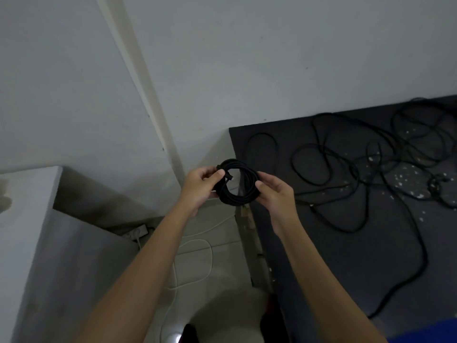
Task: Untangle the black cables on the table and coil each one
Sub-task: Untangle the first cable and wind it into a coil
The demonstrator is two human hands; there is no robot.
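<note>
Dim, greyish indoor light, soft focus, wide-angle bending at edges.

Black coiled cable [235, 185]; black loose cables [358, 169] on black table [309, 243] flecked with white specks; white cord [197, 243] on pale floor [217, 293]; grey-white wall [247, 58].
</note>
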